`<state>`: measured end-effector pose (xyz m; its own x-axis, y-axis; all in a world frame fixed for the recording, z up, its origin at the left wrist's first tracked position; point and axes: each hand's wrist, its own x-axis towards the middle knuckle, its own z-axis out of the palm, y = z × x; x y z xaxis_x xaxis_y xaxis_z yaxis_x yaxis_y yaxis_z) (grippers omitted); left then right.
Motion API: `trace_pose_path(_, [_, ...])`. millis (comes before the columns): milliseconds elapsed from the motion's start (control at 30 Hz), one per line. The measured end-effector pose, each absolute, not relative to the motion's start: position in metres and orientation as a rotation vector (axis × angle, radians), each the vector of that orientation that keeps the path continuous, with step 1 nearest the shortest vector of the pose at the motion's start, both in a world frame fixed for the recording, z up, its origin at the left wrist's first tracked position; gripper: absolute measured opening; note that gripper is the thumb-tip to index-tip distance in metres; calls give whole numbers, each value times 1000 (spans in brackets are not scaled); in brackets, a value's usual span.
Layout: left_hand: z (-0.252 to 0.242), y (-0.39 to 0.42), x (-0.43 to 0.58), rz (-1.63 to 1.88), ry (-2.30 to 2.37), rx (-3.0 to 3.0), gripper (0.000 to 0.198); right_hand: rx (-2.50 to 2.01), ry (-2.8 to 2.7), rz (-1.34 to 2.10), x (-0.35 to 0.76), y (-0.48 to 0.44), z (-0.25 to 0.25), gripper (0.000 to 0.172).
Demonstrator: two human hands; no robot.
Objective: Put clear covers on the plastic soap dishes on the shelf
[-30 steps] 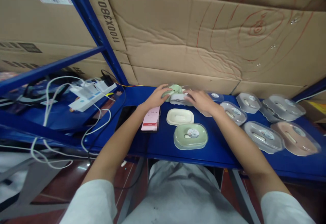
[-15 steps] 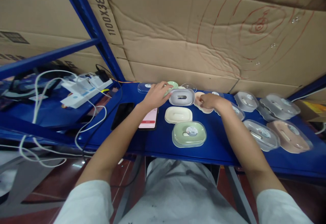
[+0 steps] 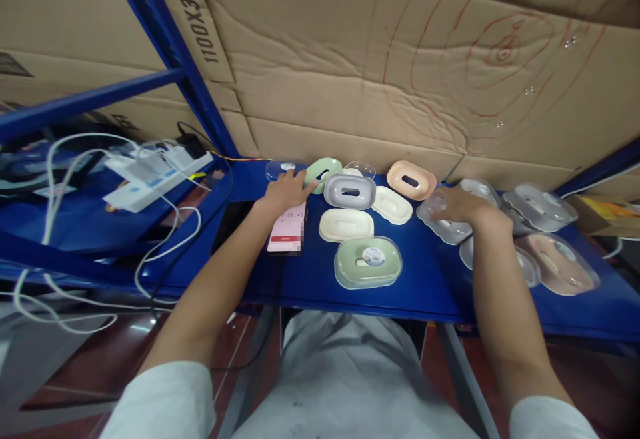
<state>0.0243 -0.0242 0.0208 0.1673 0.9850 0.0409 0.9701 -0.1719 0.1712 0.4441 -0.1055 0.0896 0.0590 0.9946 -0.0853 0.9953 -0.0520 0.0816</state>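
Observation:
My left hand (image 3: 287, 191) is spread over the top of the lit phone (image 3: 286, 229), its thumb reaching to the edge of an open green soap dish (image 3: 323, 172). My right hand (image 3: 465, 206) has its fingers curled on a grey soap dish with a clear lid (image 3: 447, 226), whose far side they partly hide. Left of that lies a peach soap dish piece with a slot (image 3: 413, 181). A cream piece (image 3: 393, 204) sits in front of it. Between my hands are a lilac slotted piece (image 3: 350, 190), another cream piece (image 3: 346, 224) and a lidded green soap dish (image 3: 369, 262).
Several lidded dishes, among them a peach one (image 3: 557, 264), stand on the right of the blue shelf (image 3: 425, 279). A dark phone (image 3: 233, 222), a power strip (image 3: 157, 179) and white cables lie left. Cardboard (image 3: 320, 79) backs the shelf, with a blue post (image 3: 200, 99) at left.
My right hand has left the peach piece and moved right onto the grey lidded dish. The peach piece now lies further back, apart from a cream piece. My left hand has drawn back slightly left.

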Motion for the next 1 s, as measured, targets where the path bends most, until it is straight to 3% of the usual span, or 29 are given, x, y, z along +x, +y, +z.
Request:
trace_pose_path(67, [20,-24,24,202,1945,2329,72,2177,2117,-33,453,-113,79,61])
trace_pose_path(200, [19,-24,23,176,1939,2348,72,2170,2255,-74,458,-118,77,49])
trace_pose_path(367, [22,-26,24,159,1936,2365,71,2393,2185,161,452,-129,91,44])
trace_pose_path(467, [24,-28,25,146,1938,2357,71,2306,2127,-1,444,-136,88,33])
trace_pose_path(567, [25,-29,26,127,1947,2346,72,2199,1982,-128,434,-134,74,43])
trace_pose_path(800, [27,-31,29,81,1953,2347,74,2154,1965,-101,430,-126,68,44])
trace_pose_path(1000, [29,-35,30,90,1949,2359,72,2368,2135,290,428,-134,82,46])
